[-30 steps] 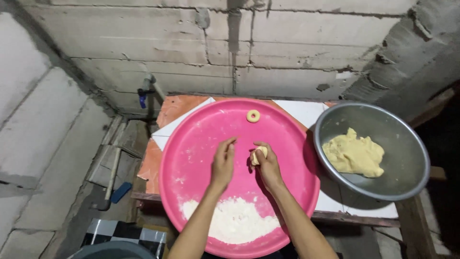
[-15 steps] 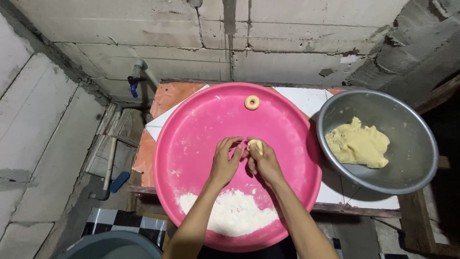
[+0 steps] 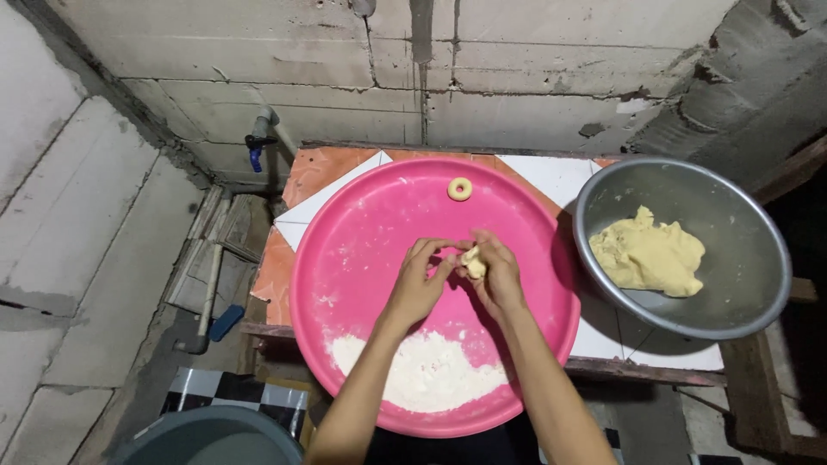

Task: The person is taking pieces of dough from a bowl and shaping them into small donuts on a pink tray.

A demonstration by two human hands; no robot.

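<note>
Both my hands meet over the middle of a big round pink tray [image 3: 345, 258]. My right hand [image 3: 495, 275] grips a small pale piece of dough [image 3: 471, 263], and the fingers of my left hand [image 3: 419, 280] pinch the same piece from the left. A finished dough ring [image 3: 460, 189] lies at the tray's far edge. A heap of white flour [image 3: 426, 370] covers the tray's near side. To the right stands a metal bowl [image 3: 749, 250] holding a lump of yellow dough [image 3: 648, 252].
The tray and bowl rest on a small tiled table [image 3: 327, 185] against a grey block wall. A tap with a blue handle [image 3: 258, 138] juts from the wall at left. A grey bucket's rim [image 3: 215, 435] shows at the bottom left, over checkered floor tiles.
My hands have come together around the dough piece; a second ago the left hand was apart from it. The camera view has shifted a little.
</note>
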